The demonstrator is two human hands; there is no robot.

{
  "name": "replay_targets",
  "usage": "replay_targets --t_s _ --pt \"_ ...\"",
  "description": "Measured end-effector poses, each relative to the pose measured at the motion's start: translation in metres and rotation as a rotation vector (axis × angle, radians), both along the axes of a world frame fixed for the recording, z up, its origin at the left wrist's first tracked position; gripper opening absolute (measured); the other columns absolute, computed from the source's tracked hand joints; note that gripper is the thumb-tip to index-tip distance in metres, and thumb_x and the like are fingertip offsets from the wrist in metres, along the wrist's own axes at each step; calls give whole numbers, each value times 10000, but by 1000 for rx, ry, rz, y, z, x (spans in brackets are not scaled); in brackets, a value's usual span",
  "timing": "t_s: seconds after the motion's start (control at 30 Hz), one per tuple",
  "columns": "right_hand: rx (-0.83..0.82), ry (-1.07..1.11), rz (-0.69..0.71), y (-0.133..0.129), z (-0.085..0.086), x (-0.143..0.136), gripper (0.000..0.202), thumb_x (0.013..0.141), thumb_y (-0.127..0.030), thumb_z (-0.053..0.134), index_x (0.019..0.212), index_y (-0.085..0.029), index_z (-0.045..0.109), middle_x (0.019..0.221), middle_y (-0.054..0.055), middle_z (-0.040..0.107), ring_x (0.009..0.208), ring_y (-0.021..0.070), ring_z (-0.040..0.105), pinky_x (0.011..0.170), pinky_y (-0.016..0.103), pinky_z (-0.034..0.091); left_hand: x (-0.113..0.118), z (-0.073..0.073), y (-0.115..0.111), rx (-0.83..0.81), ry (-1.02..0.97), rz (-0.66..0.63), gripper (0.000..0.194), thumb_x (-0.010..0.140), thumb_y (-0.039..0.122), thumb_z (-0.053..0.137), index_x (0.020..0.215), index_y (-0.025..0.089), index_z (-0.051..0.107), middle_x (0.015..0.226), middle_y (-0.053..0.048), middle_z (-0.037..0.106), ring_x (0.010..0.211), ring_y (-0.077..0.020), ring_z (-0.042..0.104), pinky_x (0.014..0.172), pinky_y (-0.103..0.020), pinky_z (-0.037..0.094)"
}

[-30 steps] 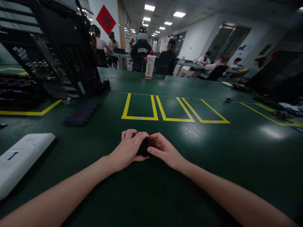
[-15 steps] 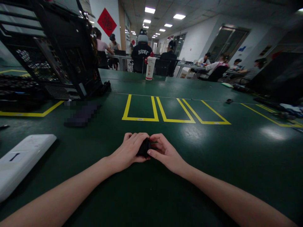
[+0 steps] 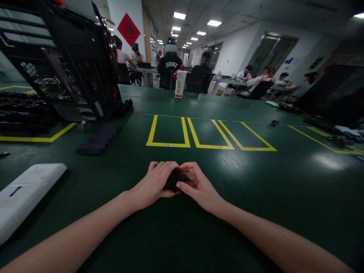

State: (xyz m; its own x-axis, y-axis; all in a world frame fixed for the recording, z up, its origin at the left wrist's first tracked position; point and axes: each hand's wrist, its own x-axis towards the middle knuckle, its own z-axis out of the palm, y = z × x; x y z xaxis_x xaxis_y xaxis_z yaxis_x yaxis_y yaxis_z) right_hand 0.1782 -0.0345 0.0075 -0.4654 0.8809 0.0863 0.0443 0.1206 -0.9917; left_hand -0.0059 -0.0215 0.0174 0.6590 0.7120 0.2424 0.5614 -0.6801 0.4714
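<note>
A small black box-like object (image 3: 171, 180) sits between my hands, low over the green table (image 3: 182, 242). My left hand (image 3: 156, 178) is wrapped round its left side, fingers over the top and thumb below. On the right edge of the object, the thumb and fingertips of my right hand (image 3: 197, 186) close in a pinch. Much of the object is hidden by my left fingers, so its exact kind does not show.
A white slab-like case (image 3: 31, 193) lies at the left. Behind it are a pixelated dark item (image 3: 99, 139) and a black computer case (image 3: 71, 64). Yellow tape outlines (image 3: 167, 145) mark the table ahead, with a white cup (image 3: 179, 84) farther back. Several people sit beyond.
The view has tilted very slightly, so things sit a little lower. Both hands keep the same hold on the black object.
</note>
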Motion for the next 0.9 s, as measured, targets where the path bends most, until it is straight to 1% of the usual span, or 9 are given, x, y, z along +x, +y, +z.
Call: replay_targets --t_s 0.1,0.23,0.3,0.4,0.47,0.53,0.7,0.83,0.9 --pt "28 -32 -2 -2 2 1 347 771 -135 571 1060 -262 428 1098 13 473 1062 162 495 882 347 482 0 0 0 6 -6 3 527 753 244 624 1178 225 314 1181 -73 480 1046 -247 478 887 -410 307" --pt "63 -32 36 -1 1 2 309 765 -122 572 1026 -253 471 1082 7 467 1072 155 486 923 345 455 0 0 0 8 -7 0 535 742 212 628 1174 230 312 1190 -73 475 1070 -251 464 887 -407 311" --pt "55 -4 34 1 -1 2 263 774 -151 569 1004 -248 485 1058 8 476 1047 160 502 877 337 483 -1 1 0 9 -2 0 536 744 215 629 1174 228 309 1194 -73 472 1074 -248 461 890 -404 309" --pt "25 48 -19 3 -4 0 137 794 -206 553 923 -228 512 981 3 498 954 153 545 775 307 517 0 2 0 14 5 -1 540 751 249 632 1180 225 305 1185 -71 476 1057 -243 470 890 -404 308" --pt "0 55 -48 5 -4 -1 105 791 -220 558 884 -217 508 935 -4 508 909 145 558 766 305 513 0 3 0 15 5 -1 540 752 254 634 1181 225 308 1180 -71 480 1045 -242 478 885 -400 313" --pt "-30 36 -57 6 -2 -2 148 782 -227 572 902 -211 486 934 0 518 915 149 558 793 320 501 0 3 -1 15 4 0 539 746 249 638 1177 223 316 1173 -71 486 1039 -242 486 880 -397 317" --pt "-53 -13 -33 5 0 -1 281 797 -231 556 1055 -213 447 1066 41 517 1006 168 532 865 353 470 -1 1 -1 31 -5 -3 565 747 258 635 1195 221 292 1198 -85 477 1076 -252 470 897 -412 308" --pt "-63 6 22 1 0 1 226 805 -207 542 1014 -233 460 1024 23 534 955 161 566 811 348 505 -2 1 -1 3 -5 0 546 754 254 628 1189 229 298 1200 -77 474 1080 -246 467 901 -410 312" --pt "-59 30 53 -2 0 1 248 781 -170 568 992 -236 454 1022 13 529 965 157 567 838 352 498 -2 1 -1 -4 -5 2 544 752 235 627 1187 233 302 1204 -77 472 1086 -249 464 900 -412 312"
